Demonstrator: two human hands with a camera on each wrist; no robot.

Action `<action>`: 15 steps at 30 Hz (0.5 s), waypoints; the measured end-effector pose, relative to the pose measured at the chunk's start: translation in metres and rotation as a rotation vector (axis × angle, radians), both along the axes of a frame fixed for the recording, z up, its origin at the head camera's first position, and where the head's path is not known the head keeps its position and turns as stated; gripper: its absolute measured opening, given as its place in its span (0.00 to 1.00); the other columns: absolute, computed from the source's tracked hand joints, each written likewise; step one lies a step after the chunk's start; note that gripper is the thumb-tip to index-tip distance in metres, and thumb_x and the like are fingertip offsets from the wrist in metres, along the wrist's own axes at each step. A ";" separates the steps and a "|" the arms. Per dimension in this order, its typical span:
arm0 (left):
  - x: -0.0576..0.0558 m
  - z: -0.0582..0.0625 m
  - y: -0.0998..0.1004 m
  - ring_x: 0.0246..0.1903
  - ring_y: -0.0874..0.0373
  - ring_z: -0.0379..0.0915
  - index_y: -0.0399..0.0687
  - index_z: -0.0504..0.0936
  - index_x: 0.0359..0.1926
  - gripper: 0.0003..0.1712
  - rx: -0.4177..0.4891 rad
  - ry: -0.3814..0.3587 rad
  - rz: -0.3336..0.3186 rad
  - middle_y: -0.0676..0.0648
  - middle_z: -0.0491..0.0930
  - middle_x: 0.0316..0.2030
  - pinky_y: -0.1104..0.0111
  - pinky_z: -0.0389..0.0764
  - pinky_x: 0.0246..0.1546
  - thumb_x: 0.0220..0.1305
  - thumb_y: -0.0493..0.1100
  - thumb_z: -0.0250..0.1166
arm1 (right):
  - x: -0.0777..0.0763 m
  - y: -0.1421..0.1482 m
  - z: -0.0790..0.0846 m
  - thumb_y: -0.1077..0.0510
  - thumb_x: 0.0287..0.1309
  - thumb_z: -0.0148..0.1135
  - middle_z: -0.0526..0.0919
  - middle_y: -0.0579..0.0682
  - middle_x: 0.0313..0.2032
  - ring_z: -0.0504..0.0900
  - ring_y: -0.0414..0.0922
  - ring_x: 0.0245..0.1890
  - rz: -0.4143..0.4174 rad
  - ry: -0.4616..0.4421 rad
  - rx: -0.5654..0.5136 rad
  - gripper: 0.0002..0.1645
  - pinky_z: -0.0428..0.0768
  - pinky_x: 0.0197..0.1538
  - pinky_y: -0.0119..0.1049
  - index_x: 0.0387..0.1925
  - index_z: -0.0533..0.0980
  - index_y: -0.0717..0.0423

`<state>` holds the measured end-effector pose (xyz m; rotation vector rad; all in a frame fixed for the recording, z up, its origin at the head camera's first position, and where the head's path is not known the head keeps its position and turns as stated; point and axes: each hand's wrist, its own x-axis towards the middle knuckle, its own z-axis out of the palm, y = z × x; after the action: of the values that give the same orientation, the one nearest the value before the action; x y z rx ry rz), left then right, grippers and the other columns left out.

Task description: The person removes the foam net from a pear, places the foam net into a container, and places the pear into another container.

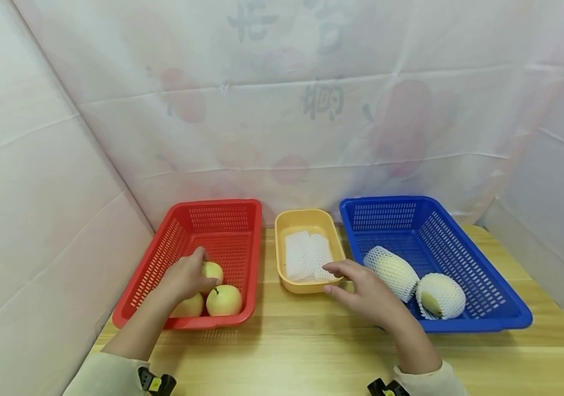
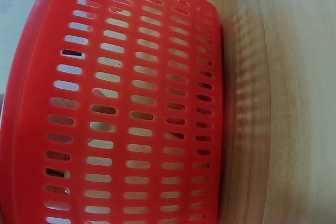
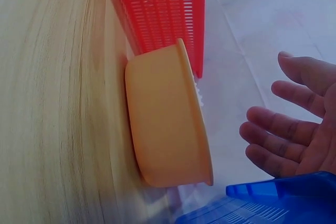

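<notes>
In the head view, my left hand [image 1: 186, 276] reaches into the red basket [image 1: 256, 258], its fingers and thumb curled round a yellow-green pear [image 1: 214, 271]. Two more pears lie by it: one with its stem up [image 1: 224, 300], and another [image 1: 190, 307] partly hidden under my left wrist. My right hand [image 1: 363, 289] hovers by the front right corner of the yellow tray [image 1: 285, 225], fingers spread and holding nothing. White foam net sleeves [image 1: 299, 256] lie flat in that tray. The left wrist view shows only the red basket's slotted wall [image 2: 131, 108], with the hand hidden.
A blue basket [image 1: 514, 313] stands on the right, holding two pears in foam nets, one lying long [image 1: 392, 272] and one rounder [image 1: 441, 296]. The wooden table [image 1: 286, 352] runs along the front. White cloth walls [image 1: 272, 137] enclose the back and sides.
</notes>
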<state>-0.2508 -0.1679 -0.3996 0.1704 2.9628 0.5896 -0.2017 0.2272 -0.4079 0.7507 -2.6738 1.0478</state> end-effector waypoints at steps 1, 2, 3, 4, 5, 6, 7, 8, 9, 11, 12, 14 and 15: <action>0.000 0.000 0.000 0.26 0.55 0.69 0.41 0.70 0.52 0.34 0.000 -0.003 0.003 0.48 0.74 0.25 0.65 0.69 0.24 0.52 0.54 0.75 | 0.000 0.000 0.000 0.44 0.61 0.66 0.82 0.43 0.54 0.82 0.48 0.49 -0.001 0.001 0.002 0.23 0.82 0.50 0.51 0.56 0.78 0.45; 0.000 0.000 0.000 0.26 0.54 0.69 0.41 0.70 0.52 0.34 0.000 -0.007 0.005 0.48 0.74 0.25 0.65 0.69 0.24 0.52 0.54 0.75 | 0.000 0.000 0.000 0.44 0.61 0.66 0.82 0.43 0.54 0.82 0.47 0.49 -0.003 0.001 0.004 0.23 0.82 0.50 0.51 0.56 0.78 0.45; 0.000 0.001 0.000 0.26 0.54 0.70 0.41 0.70 0.53 0.35 0.001 -0.012 0.005 0.47 0.75 0.26 0.64 0.69 0.24 0.52 0.54 0.75 | 0.000 0.000 0.000 0.44 0.61 0.66 0.82 0.43 0.54 0.82 0.47 0.49 -0.003 0.001 0.006 0.23 0.82 0.50 0.51 0.56 0.78 0.45; 0.000 0.000 0.000 0.27 0.54 0.71 0.40 0.69 0.55 0.36 0.000 -0.013 0.005 0.46 0.77 0.28 0.64 0.71 0.25 0.53 0.54 0.75 | 0.000 0.000 0.000 0.44 0.61 0.66 0.82 0.43 0.54 0.82 0.47 0.49 -0.004 0.000 0.006 0.23 0.82 0.51 0.51 0.56 0.78 0.45; 0.000 0.000 0.000 0.29 0.53 0.74 0.39 0.69 0.57 0.38 -0.003 -0.014 0.002 0.45 0.79 0.32 0.62 0.74 0.26 0.53 0.55 0.74 | 0.000 0.000 0.000 0.44 0.61 0.66 0.82 0.43 0.54 0.82 0.47 0.49 -0.004 -0.002 0.008 0.23 0.82 0.51 0.51 0.56 0.78 0.45; 0.000 0.000 0.000 0.33 0.51 0.76 0.39 0.68 0.60 0.40 -0.004 -0.017 0.001 0.43 0.81 0.36 0.59 0.77 0.29 0.54 0.55 0.74 | 0.000 0.000 0.000 0.44 0.61 0.66 0.82 0.43 0.54 0.82 0.47 0.49 -0.004 -0.003 0.008 0.23 0.82 0.51 0.51 0.56 0.78 0.45; 0.001 0.000 -0.001 0.37 0.48 0.78 0.38 0.66 0.62 0.43 -0.005 -0.020 0.002 0.40 0.82 0.41 0.56 0.80 0.33 0.55 0.56 0.73 | 0.000 0.000 0.000 0.44 0.61 0.66 0.82 0.42 0.54 0.82 0.46 0.49 -0.005 -0.005 0.008 0.23 0.82 0.51 0.50 0.56 0.78 0.44; 0.001 0.000 -0.001 0.42 0.46 0.79 0.38 0.64 0.66 0.45 -0.004 -0.023 0.001 0.38 0.81 0.47 0.52 0.81 0.39 0.55 0.57 0.72 | 0.000 0.000 -0.001 0.43 0.61 0.65 0.82 0.42 0.54 0.82 0.46 0.49 -0.005 -0.006 0.007 0.23 0.82 0.51 0.50 0.56 0.78 0.44; 0.002 0.000 -0.001 0.48 0.43 0.78 0.37 0.62 0.68 0.48 -0.003 -0.025 -0.002 0.36 0.80 0.52 0.48 0.81 0.44 0.56 0.58 0.72 | -0.001 0.000 -0.001 0.43 0.61 0.65 0.82 0.42 0.54 0.82 0.46 0.49 -0.005 -0.008 0.006 0.23 0.82 0.51 0.50 0.56 0.78 0.44; 0.003 0.000 -0.002 0.56 0.39 0.74 0.37 0.58 0.71 0.51 -0.007 -0.025 -0.006 0.34 0.75 0.59 0.43 0.77 0.52 0.57 0.59 0.70 | -0.001 0.000 -0.001 0.43 0.61 0.65 0.82 0.42 0.54 0.82 0.46 0.49 -0.007 -0.010 0.008 0.23 0.82 0.50 0.49 0.56 0.78 0.44; 0.003 0.001 -0.002 0.58 0.38 0.73 0.37 0.57 0.72 0.52 -0.004 -0.028 -0.004 0.34 0.74 0.61 0.41 0.75 0.53 0.58 0.60 0.70 | -0.001 0.000 -0.001 0.43 0.61 0.65 0.82 0.42 0.54 0.82 0.45 0.49 -0.008 -0.011 0.010 0.23 0.82 0.50 0.49 0.56 0.78 0.44; 0.005 0.002 -0.003 0.60 0.37 0.71 0.37 0.57 0.73 0.53 -0.006 -0.025 -0.004 0.34 0.73 0.62 0.40 0.74 0.54 0.58 0.61 0.69 | -0.001 0.000 -0.001 0.43 0.62 0.65 0.82 0.42 0.54 0.81 0.45 0.50 -0.009 -0.011 0.015 0.23 0.82 0.50 0.49 0.56 0.78 0.44; 0.006 0.003 -0.003 0.60 0.36 0.71 0.38 0.57 0.73 0.52 -0.009 -0.016 -0.005 0.34 0.73 0.62 0.40 0.75 0.53 0.58 0.61 0.69 | -0.001 0.000 0.000 0.43 0.62 0.65 0.82 0.42 0.54 0.81 0.46 0.50 -0.008 -0.009 0.017 0.24 0.82 0.50 0.49 0.56 0.78 0.45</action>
<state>-0.2451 -0.1708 -0.3970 0.1719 2.9478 0.5741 -0.2025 0.2276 -0.4079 0.7398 -2.6941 1.0302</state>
